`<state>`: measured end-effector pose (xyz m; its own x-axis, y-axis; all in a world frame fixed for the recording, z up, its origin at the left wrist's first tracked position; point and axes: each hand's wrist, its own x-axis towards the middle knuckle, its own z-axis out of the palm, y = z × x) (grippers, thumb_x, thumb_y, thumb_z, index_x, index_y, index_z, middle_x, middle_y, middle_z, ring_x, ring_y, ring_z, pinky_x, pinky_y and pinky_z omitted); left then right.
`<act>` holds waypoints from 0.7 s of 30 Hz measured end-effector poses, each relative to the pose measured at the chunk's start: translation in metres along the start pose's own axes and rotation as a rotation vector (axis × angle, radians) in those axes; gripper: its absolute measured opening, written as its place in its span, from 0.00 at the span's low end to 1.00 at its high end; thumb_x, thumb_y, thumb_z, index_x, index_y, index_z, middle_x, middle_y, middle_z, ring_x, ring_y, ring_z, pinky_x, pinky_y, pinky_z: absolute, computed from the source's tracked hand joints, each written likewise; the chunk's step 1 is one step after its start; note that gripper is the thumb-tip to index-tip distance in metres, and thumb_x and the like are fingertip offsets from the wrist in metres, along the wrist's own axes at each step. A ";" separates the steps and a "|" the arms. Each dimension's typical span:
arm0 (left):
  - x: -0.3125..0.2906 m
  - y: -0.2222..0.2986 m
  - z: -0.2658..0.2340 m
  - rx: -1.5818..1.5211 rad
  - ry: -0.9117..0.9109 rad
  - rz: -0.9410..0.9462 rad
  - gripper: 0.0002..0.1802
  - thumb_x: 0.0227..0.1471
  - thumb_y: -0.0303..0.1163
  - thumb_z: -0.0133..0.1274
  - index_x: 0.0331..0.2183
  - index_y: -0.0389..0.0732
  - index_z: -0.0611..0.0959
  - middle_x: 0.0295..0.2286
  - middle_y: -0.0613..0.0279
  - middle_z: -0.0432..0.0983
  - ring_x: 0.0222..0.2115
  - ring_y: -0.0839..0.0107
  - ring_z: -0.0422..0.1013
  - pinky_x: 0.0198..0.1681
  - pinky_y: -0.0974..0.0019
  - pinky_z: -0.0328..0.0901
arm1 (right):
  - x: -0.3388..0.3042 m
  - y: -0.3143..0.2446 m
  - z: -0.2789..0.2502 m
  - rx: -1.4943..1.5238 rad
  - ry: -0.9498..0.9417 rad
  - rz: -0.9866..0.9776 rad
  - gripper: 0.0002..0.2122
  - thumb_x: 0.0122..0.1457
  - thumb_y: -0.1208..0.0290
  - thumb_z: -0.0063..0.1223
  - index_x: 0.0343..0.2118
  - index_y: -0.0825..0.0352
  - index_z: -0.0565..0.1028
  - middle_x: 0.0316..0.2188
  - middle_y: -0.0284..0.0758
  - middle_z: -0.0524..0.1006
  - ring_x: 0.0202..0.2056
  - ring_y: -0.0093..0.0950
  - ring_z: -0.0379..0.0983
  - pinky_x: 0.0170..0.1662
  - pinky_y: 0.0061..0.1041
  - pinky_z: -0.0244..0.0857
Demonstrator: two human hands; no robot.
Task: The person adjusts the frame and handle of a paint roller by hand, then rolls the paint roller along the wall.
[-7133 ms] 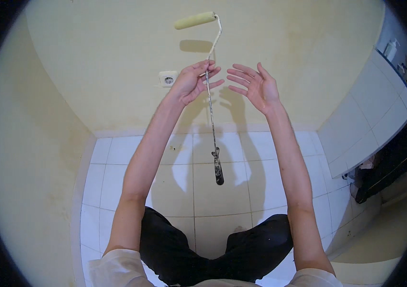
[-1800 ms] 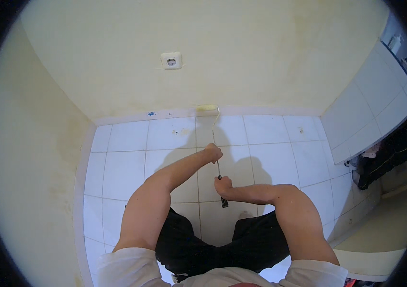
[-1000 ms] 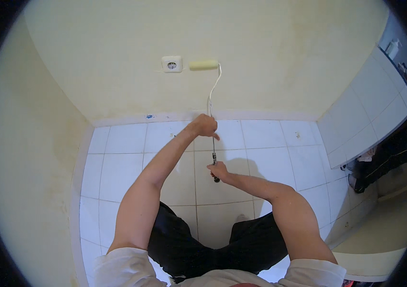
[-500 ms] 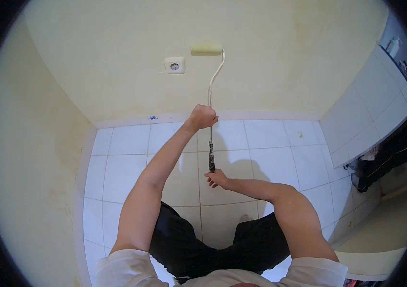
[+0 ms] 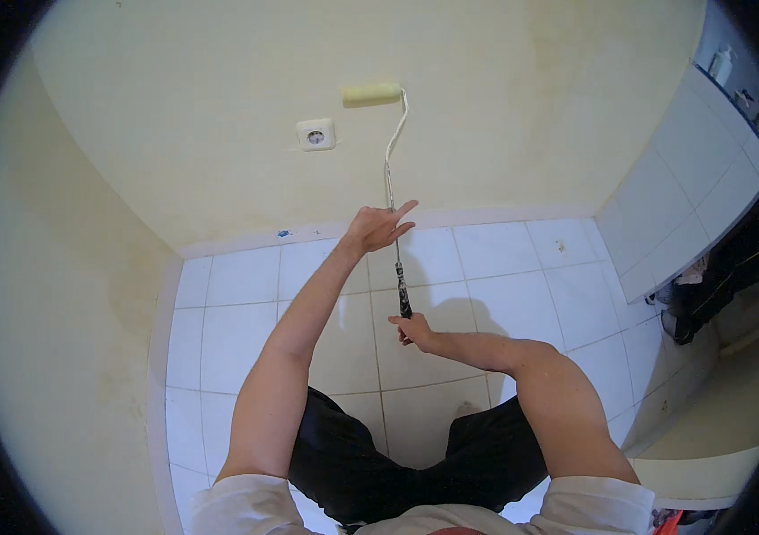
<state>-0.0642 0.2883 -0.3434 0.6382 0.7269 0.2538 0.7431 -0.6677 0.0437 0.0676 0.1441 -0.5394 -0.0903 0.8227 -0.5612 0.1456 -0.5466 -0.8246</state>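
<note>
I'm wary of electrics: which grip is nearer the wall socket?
The left grip: it's below and right of the wall socket, while the right grip is farther down, at the roller handle.

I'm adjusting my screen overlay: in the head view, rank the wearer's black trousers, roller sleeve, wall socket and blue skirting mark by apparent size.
Largest to smallest:
1. Wearer's black trousers
2. Roller sleeve and wall socket: alike in area, so unranked; the sleeve is longer
3. Blue skirting mark

"What's on the right?"
"A white bottle (image 5: 721,64), near the top of a tiled wall (image 5: 683,169)."
"And down low?"
"White floor tiles (image 5: 241,275) and a blue spot (image 5: 284,234). There's a plug socket (image 5: 316,136)."
</note>
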 end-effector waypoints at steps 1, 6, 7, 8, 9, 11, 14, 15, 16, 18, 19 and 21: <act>-0.007 0.004 -0.007 -0.038 -0.023 -0.016 0.29 0.57 0.49 0.45 0.56 0.49 0.62 0.37 0.47 0.76 0.33 0.55 0.76 0.33 0.53 0.71 | -0.001 -0.001 0.000 0.000 0.002 -0.007 0.16 0.50 0.58 0.61 0.22 0.65 0.70 0.18 0.32 0.70 0.17 0.25 0.70 0.18 0.26 0.66; -0.036 0.009 -0.001 -0.380 0.529 0.041 0.31 0.58 0.42 0.44 0.59 0.45 0.54 0.53 0.49 0.63 0.43 0.59 0.71 0.35 0.61 0.71 | -0.007 -0.005 0.007 0.097 -0.029 -0.049 0.14 0.50 0.60 0.61 0.22 0.64 0.70 0.18 0.31 0.69 0.18 0.24 0.69 0.19 0.26 0.65; -0.037 0.015 -0.002 -0.542 0.675 -0.037 0.29 0.59 0.40 0.43 0.58 0.43 0.56 0.55 0.50 0.60 0.43 0.61 0.70 0.34 0.63 0.71 | -0.008 -0.007 0.008 0.095 -0.029 -0.056 0.14 0.50 0.60 0.61 0.22 0.64 0.70 0.18 0.31 0.69 0.18 0.24 0.69 0.19 0.26 0.65; -0.038 0.017 -0.004 -0.528 0.682 -0.038 0.29 0.59 0.40 0.43 0.58 0.43 0.56 0.55 0.50 0.60 0.43 0.61 0.70 0.34 0.63 0.71 | -0.013 -0.012 0.014 0.124 -0.054 -0.086 0.13 0.50 0.61 0.60 0.22 0.64 0.70 0.18 0.31 0.70 0.18 0.24 0.69 0.20 0.26 0.65; -0.037 0.019 -0.006 -0.617 0.824 -0.131 0.28 0.59 0.39 0.42 0.58 0.42 0.57 0.54 0.53 0.60 0.41 0.64 0.70 0.33 0.65 0.70 | -0.017 -0.019 0.019 0.153 -0.080 -0.115 0.13 0.49 0.61 0.60 0.22 0.64 0.70 0.18 0.31 0.70 0.18 0.24 0.69 0.20 0.27 0.66; -0.038 0.033 -0.003 -0.714 0.967 -0.221 0.27 0.59 0.37 0.41 0.57 0.41 0.57 0.52 0.56 0.61 0.39 0.67 0.70 0.32 0.67 0.70 | -0.019 -0.023 0.020 0.177 -0.086 -0.155 0.13 0.49 0.62 0.61 0.22 0.65 0.70 0.18 0.31 0.70 0.17 0.25 0.69 0.19 0.27 0.66; -0.045 0.053 0.013 -0.928 0.987 -0.326 0.21 0.60 0.39 0.39 0.52 0.39 0.66 0.46 0.58 0.67 0.35 0.71 0.70 0.28 0.69 0.68 | -0.022 -0.030 0.013 0.243 -0.084 -0.215 0.13 0.50 0.63 0.60 0.22 0.67 0.71 0.18 0.32 0.71 0.16 0.26 0.70 0.18 0.27 0.66; -0.050 0.047 0.019 -0.948 0.864 -0.330 0.20 0.61 0.41 0.37 0.48 0.38 0.70 0.42 0.59 0.70 0.34 0.72 0.69 0.28 0.70 0.68 | -0.024 -0.039 0.016 0.277 -0.097 -0.245 0.12 0.50 0.64 0.60 0.22 0.66 0.71 0.18 0.32 0.71 0.16 0.26 0.70 0.18 0.27 0.66; -0.053 0.041 0.029 -0.969 0.738 -0.335 0.22 0.62 0.42 0.34 0.44 0.37 0.74 0.37 0.59 0.72 0.33 0.74 0.69 0.28 0.72 0.68 | -0.024 -0.048 0.016 0.274 -0.106 -0.234 0.12 0.50 0.64 0.60 0.22 0.66 0.71 0.18 0.32 0.71 0.16 0.26 0.70 0.18 0.27 0.66; -0.023 0.019 0.012 -1.063 0.716 -0.343 0.23 0.62 0.45 0.33 0.40 0.37 0.76 0.33 0.60 0.73 0.31 0.74 0.69 0.27 0.72 0.67 | -0.016 -0.115 0.014 0.261 -0.095 -0.366 0.09 0.51 0.67 0.56 0.22 0.65 0.70 0.18 0.31 0.70 0.17 0.24 0.69 0.19 0.27 0.65; -0.013 0.010 0.011 -1.162 0.688 -0.361 0.26 0.62 0.47 0.32 0.36 0.37 0.79 0.29 0.61 0.74 0.30 0.73 0.69 0.25 0.73 0.67 | -0.012 -0.138 0.012 0.265 -0.090 -0.364 0.09 0.51 0.67 0.56 0.22 0.65 0.70 0.18 0.31 0.70 0.17 0.24 0.69 0.19 0.27 0.65; -0.005 0.002 0.024 -1.302 0.567 -0.429 0.32 0.62 0.54 0.28 0.37 0.38 0.80 0.29 0.60 0.75 0.31 0.72 0.70 0.28 0.69 0.68 | -0.002 -0.155 0.005 0.311 -0.076 -0.510 0.07 0.51 0.70 0.53 0.24 0.67 0.70 0.18 0.32 0.70 0.17 0.25 0.69 0.19 0.27 0.64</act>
<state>-0.0614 0.2868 -0.3677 0.0325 0.9472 0.3190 -0.0440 -0.3175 0.9472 0.0401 0.2262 -0.4106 -0.1447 0.9859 -0.0839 -0.2288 -0.1158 -0.9666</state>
